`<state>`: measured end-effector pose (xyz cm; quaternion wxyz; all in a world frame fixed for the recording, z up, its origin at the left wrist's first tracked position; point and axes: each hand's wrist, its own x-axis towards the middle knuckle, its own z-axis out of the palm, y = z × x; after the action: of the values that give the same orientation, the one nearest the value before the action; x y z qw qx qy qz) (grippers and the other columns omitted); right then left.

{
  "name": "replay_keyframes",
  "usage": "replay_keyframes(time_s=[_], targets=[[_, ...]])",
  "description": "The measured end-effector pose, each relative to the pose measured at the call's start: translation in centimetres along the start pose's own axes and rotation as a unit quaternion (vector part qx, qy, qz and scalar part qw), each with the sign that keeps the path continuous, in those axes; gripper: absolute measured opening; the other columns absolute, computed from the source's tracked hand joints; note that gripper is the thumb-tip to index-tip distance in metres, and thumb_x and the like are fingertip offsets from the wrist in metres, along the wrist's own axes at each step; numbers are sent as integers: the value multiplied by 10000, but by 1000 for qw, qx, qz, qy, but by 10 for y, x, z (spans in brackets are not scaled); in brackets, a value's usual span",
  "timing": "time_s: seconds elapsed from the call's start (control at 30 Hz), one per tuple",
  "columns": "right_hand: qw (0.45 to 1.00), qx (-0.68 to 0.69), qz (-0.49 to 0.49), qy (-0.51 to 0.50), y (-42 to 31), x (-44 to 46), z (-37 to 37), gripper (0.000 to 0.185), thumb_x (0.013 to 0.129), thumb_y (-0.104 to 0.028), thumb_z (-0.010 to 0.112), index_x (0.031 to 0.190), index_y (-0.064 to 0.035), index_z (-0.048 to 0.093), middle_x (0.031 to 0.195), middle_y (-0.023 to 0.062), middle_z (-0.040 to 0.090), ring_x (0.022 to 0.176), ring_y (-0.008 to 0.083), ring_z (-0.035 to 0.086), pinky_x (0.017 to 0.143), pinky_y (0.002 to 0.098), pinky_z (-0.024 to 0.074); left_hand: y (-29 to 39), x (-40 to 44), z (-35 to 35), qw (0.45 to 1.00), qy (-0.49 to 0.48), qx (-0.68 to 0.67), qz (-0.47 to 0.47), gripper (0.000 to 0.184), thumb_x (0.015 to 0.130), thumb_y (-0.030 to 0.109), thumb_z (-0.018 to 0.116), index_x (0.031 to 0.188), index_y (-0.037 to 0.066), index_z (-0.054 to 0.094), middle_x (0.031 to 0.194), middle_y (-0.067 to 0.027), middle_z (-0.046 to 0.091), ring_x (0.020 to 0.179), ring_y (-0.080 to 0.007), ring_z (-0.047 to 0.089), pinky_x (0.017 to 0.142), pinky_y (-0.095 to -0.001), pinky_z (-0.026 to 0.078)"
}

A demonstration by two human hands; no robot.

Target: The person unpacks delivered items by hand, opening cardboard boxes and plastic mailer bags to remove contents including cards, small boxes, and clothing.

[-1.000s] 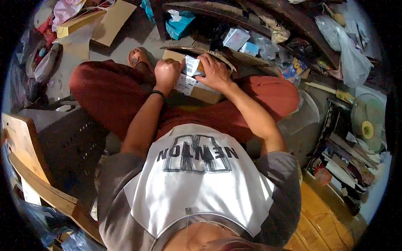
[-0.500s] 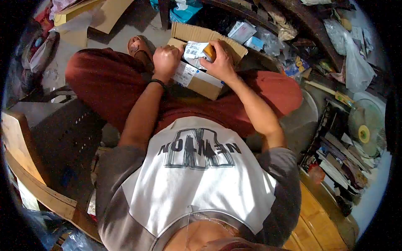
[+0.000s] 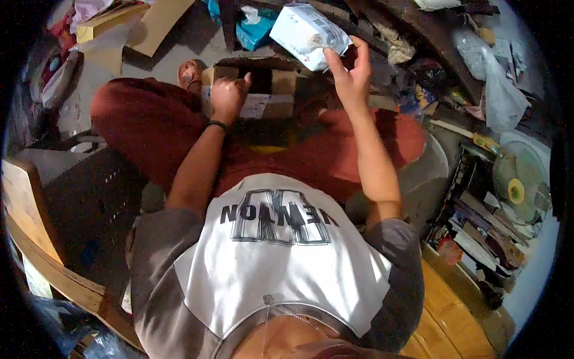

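Note:
A white box-shaped package (image 3: 308, 36) with blue print and a pale blue end is raised beyond the cardboard box. My right hand (image 3: 354, 75) grips its right end between thumb and fingers. The cardboard box (image 3: 281, 105), with a white label on its near side, sits between my folded legs, its top open and its inside dark. My left hand (image 3: 230, 99) is closed around the left part of the near wall, thumb pointing up; the fingertips are hidden.
A teal plastic bag (image 3: 254, 33) lies beyond the box. Flat cardboard (image 3: 158, 30) leans at the upper left. To the right are a clear plastic bag (image 3: 502, 96) and a fan (image 3: 517, 185). A perforated dark panel (image 3: 89, 191) stands at my left.
My right hand has lifted the white package out of the cardboard box, up and to the right. The box has shifted slightly left with my left hand on it.

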<state>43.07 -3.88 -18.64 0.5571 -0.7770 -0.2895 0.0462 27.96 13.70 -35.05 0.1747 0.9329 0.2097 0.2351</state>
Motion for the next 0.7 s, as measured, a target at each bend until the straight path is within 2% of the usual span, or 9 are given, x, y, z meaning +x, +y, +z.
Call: replay_keyframes(time_s=[0.07,0.1,0.13,0.2,0.47,0.5,0.6,0.63,0.7], targets=[[999,-16,15,42,20,9,6,563,775,-264,759,1179,-1,468,1072,112,572,950,187,558,833,325,458,7,-2,-4,999,28,0,-20,420,884,283,596,534,55,640,524,-147,560,552,-299,582,539,-395,467],[998,51,3,41,48,17,11,560,772,-256,765,1180,-7,473,1058,123,581,958,199,559,841,331,454,12,-1,-13,998,23,-52,-14,409,876,265,609,529,49,617,519,-148,540,539,-309,562,525,-415,455],[998,40,-27,47,57,26,17,561,769,-253,767,1179,-7,475,1051,125,585,954,201,562,842,332,453,13,-2,-15,998,21,-57,-13,402,870,251,618,525,46,607,520,-144,530,536,-309,555,524,-417,451],[994,18,-88,58,59,39,32,563,762,-248,772,1177,-9,477,1038,130,593,947,205,566,845,332,451,12,-3,-14,998,17,-66,-11,390,857,225,636,517,39,586,522,-136,511,531,-308,540,521,-422,445],[989,35,-131,65,50,71,59,561,750,-227,782,1171,-19,474,942,106,612,879,215,578,832,329,452,15,0,-19,989,7,-144,-7,369,852,189,645,525,33,574,546,-138,516,528,-318,537,507,-421,431],[992,49,-102,50,41,70,60,563,751,-228,781,1172,-21,468,915,100,597,852,213,573,806,327,457,16,-1,-18,989,11,-150,-16,366,855,193,642,532,32,579,548,-139,516,528,-319,537,505,-422,429],[980,-16,-187,59,45,85,70,556,750,-230,780,1161,-26,467,873,85,579,812,204,564,761,326,463,14,0,-15,988,14,-151,-25,364,864,206,632,549,30,591,553,-141,517,525,-322,539,497,-425,425],[987,32,-151,46,44,84,74,545,750,-242,779,1148,-25,478,925,101,604,848,214,580,790,325,461,11,-1,-13,990,9,-143,-19,366,868,211,628,552,30,594,554,-142,516,524,-322,540,495,-427,424],[988,25,-146,44,43,91,76,531,757,-251,774,1138,-20,486,941,102,613,860,211,583,801,322,460,8,-1,-10,989,7,-147,-10,367,871,217,625,558,29,600,555,-145,516,522,-322,542,493,-429,423]])
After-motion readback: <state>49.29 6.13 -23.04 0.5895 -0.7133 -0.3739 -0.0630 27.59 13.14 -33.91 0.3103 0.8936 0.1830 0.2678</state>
